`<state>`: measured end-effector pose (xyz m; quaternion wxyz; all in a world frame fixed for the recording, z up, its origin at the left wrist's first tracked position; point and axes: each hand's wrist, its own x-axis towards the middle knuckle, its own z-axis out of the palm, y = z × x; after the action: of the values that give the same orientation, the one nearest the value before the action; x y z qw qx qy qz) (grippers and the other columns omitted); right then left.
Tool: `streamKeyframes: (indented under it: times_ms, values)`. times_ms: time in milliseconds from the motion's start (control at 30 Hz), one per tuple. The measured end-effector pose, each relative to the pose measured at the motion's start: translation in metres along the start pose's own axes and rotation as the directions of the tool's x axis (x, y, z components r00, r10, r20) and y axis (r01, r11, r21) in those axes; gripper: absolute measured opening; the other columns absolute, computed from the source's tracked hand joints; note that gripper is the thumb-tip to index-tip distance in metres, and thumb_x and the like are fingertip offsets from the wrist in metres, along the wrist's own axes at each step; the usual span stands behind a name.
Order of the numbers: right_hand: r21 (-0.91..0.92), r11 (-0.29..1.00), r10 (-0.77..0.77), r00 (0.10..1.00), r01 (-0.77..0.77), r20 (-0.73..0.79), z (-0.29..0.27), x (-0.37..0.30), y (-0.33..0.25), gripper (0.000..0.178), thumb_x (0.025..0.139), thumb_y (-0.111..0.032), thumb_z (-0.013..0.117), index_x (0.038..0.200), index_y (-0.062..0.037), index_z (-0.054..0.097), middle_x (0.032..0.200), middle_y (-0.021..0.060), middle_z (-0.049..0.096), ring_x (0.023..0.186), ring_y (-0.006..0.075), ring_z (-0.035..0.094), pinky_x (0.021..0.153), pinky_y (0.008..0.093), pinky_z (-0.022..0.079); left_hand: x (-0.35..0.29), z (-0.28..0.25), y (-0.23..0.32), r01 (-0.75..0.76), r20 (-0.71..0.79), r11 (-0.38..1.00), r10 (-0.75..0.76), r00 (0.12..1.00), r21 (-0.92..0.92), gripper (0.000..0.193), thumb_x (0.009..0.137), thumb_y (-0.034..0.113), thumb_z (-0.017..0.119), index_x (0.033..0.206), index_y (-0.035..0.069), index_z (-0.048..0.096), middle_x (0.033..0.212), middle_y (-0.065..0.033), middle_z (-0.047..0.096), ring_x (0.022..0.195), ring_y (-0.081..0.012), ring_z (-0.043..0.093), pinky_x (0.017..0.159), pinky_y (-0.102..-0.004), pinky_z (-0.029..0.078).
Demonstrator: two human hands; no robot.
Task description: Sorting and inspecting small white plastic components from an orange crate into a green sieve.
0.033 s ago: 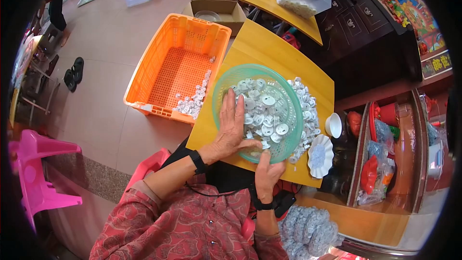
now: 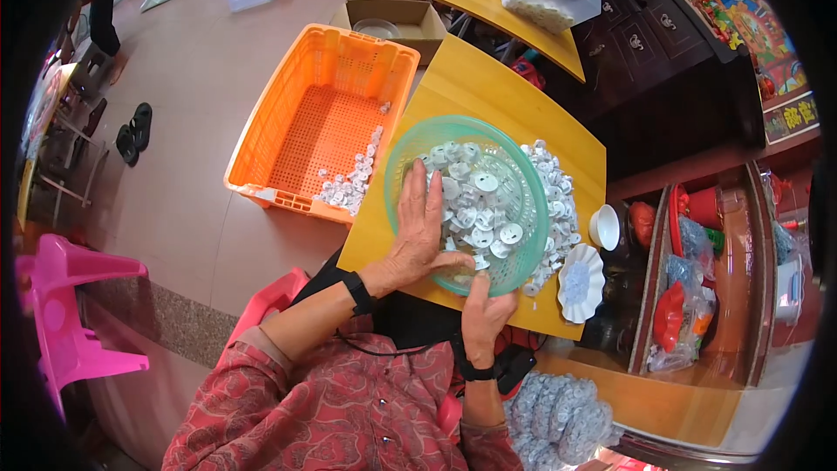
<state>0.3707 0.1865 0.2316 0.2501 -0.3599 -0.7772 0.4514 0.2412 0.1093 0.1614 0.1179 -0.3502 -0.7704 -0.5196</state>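
A round mint-green plastic basket (image 2: 534,209) rests on the yellow table (image 2: 571,135), partly filled with small white plastic parts (image 2: 475,218) that have round heads. My left hand (image 2: 418,231) reaches over the basket's left side, its fingers stretched out flat against the parts. At the near rim is my right hand (image 2: 486,314), with the thumb over the edge and the fingers curled outside, partly hidden. More white plastic parts lie heaped on the table along the basket's right side.
An orange crate (image 2: 318,135) with some white parts stands left of the table. At the table's right edge are a scalloped white dish (image 2: 581,283) of small clear pieces and a white bowl (image 2: 604,228). Bundled grey-blue bags (image 2: 558,414) sit low, near my right forearm.
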Motion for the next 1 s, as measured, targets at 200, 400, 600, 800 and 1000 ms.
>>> streamKeyframes:
  times_ms: [200,400,600,800,1000]
  values:
    - [-0.035,0.993,-0.113,0.993,0.112,-0.037,0.006,0.002,0.007,0.026,0.085,-0.013,0.059,0.093,0.0112,0.061,0.08,0.0188,0.067,0.073,0.029,0.067,0.064,0.0401,0.05,0.003,-0.004,-0.001,0.019,-0.022,1.0,-0.019,1.0,-0.009,0.139,0.052,0.054,0.087,0.151,-0.003,0.007,0.154,-0.0327,0.006,0.14,-0.0506,0.016,0.113,-0.0555,0.019]
    - [0.007,0.988,-0.156,0.986,0.157,-0.052,0.009,0.007,0.029,0.023,0.086,-0.012,0.059,0.093,0.01,0.06,0.078,0.0167,0.067,0.069,0.0268,0.067,0.06,0.038,0.051,-0.001,-0.002,-0.003,0.01,-0.026,0.995,-0.013,1.0,-0.099,0.125,0.055,0.046,0.088,0.152,0.004,0.02,0.146,-0.025,0.026,0.129,-0.0405,0.032,0.107,-0.0499,0.027]
    - [0.012,0.987,-0.163,0.987,0.163,0.001,0.008,0.004,0.028,0.024,0.087,-0.012,0.058,0.098,0.0093,0.058,0.079,0.0159,0.068,0.07,0.0269,0.067,0.061,0.0379,0.051,0.003,-0.006,0.001,0.006,-0.066,1.0,-0.006,0.998,0.003,0.118,0.058,0.048,0.086,0.15,0.005,0.027,0.147,-0.0252,0.026,0.128,-0.0416,0.032,0.107,-0.05,0.026]
    - [0.015,0.988,-0.155,0.987,0.154,0.047,0.004,0.001,0.019,0.029,0.087,-0.011,0.058,0.107,0.01,0.055,0.081,0.0207,0.068,0.074,0.0349,0.069,0.065,0.0411,0.051,0.012,-0.008,0.0,-0.051,-0.06,0.996,0.055,0.997,0.075,0.119,0.059,0.055,0.083,0.15,0.004,0.025,0.152,-0.0278,0.018,0.137,-0.046,0.023,0.111,-0.0525,0.022]
    - [-0.016,0.978,-0.207,0.977,0.208,0.041,0.008,-0.002,0.026,0.03,0.087,-0.011,0.059,0.109,0.0088,0.055,0.08,0.0205,0.067,0.075,0.0353,0.069,0.066,0.0415,0.051,0.018,-0.009,-0.003,-0.034,-0.069,0.997,0.039,0.997,0.075,0.119,0.057,0.056,0.083,0.149,0.005,0.028,0.151,-0.0278,0.024,0.134,-0.0466,0.028,0.109,-0.0552,0.025]
